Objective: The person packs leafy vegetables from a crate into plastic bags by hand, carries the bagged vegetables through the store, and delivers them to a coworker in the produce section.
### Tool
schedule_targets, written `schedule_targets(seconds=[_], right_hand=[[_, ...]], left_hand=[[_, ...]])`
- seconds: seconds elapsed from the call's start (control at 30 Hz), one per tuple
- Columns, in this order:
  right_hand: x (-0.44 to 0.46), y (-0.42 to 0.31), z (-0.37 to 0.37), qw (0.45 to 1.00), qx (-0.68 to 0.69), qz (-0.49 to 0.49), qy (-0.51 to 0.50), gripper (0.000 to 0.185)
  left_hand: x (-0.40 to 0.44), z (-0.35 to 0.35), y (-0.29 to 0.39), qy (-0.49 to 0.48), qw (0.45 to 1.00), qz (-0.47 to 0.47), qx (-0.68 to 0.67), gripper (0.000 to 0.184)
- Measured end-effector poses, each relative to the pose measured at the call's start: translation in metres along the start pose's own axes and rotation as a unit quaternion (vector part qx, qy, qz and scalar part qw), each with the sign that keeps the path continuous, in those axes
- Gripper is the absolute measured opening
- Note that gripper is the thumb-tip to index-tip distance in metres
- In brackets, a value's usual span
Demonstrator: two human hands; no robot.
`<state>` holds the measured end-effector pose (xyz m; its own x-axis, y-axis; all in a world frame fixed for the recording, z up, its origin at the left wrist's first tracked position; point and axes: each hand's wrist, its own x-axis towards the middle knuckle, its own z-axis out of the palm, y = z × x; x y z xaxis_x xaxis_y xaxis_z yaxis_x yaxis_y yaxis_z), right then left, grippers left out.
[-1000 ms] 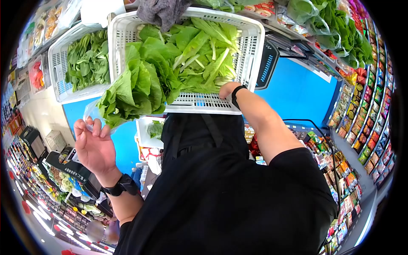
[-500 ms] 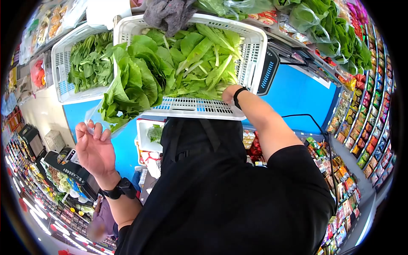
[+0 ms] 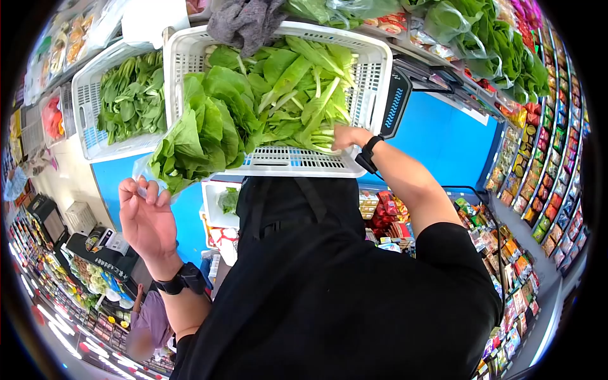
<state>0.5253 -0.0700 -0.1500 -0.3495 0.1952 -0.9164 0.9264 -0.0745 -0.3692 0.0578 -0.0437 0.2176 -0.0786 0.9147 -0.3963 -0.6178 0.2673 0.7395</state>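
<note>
My left hand (image 3: 149,218) is closed on the edge of a clear plastic bag (image 3: 143,170), palm up, left of the big basket. Broad-leaved greens (image 3: 202,130) fill that bag and lean over the basket's left front corner. Inside the white slatted basket (image 3: 297,170) lies a heap of loose leafy greens (image 3: 285,82), stems pointing right. My right hand (image 3: 350,137) reaches in at the right front corner, its fingers wrapped round pale stem ends. The fingertips are hidden among the stems.
To the left stands a second white basket (image 3: 88,142) of darker greens. A grey cloth (image 3: 244,25) hangs on the back rim. Bagged greens (image 3: 500,57) lie at upper right, near a black device (image 3: 396,104) on the blue surface (image 3: 443,145). Another person (image 3: 151,323) is at lower left.
My right hand has closed round the stem ends and its wrist has turned. My left hand has shifted slightly right with the bag. The view has moved a little.
</note>
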Motion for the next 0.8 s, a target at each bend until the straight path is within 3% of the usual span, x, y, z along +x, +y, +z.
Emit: schedule_targets(seconds=[0.17, 0.23, 0.43, 0.53, 0.57, 0.63, 0.67, 0.73, 0.8], right_hand=[[-0.006, -0.018, 0.003, 0.999, -0.037, 0.024, -0.032, 0.069], [0.005, -0.019, 0.012, 0.998, -0.028, 0.039, -0.027, 0.056], [-0.017, -0.024, 0.008, 0.997, 0.059, 0.059, -0.004, 0.052], [-0.034, -0.047, -0.003, 0.995, -0.074, 0.008, 0.066, 0.049], [-0.049, -0.059, -0.008, 0.995, -0.074, 0.010, 0.067, 0.049], [-0.085, -0.089, -0.018, 0.974, -0.017, -0.016, 0.225, 0.055], [-0.097, -0.104, -0.021, 0.974, -0.016, -0.014, 0.226, 0.055], [-0.110, -0.129, -0.024, 0.962, -0.006, -0.017, 0.273, 0.037], [-0.107, -0.133, -0.018, 0.961, -0.023, -0.036, 0.273, 0.036]], left_hand=[[0.002, 0.006, -0.003, -0.005, 1.000, -0.005, 0.001, 0.020], [0.002, 0.008, -0.005, -0.008, 1.000, -0.006, 0.000, 0.019], [0.002, 0.013, -0.008, -0.009, 1.000, -0.012, -0.002, 0.018], [0.001, 0.014, -0.009, -0.004, 1.000, -0.013, 0.000, 0.018], [0.001, 0.014, -0.010, 0.001, 1.000, -0.015, 0.001, 0.018], [0.002, 0.010, -0.011, -0.002, 1.000, -0.018, -0.002, 0.019], [0.002, 0.008, -0.012, -0.004, 1.000, -0.021, -0.005, 0.019], [0.003, 0.010, -0.014, -0.005, 1.000, -0.023, -0.004, 0.019], [0.003, 0.011, -0.015, -0.005, 1.000, -0.024, -0.001, 0.019]])
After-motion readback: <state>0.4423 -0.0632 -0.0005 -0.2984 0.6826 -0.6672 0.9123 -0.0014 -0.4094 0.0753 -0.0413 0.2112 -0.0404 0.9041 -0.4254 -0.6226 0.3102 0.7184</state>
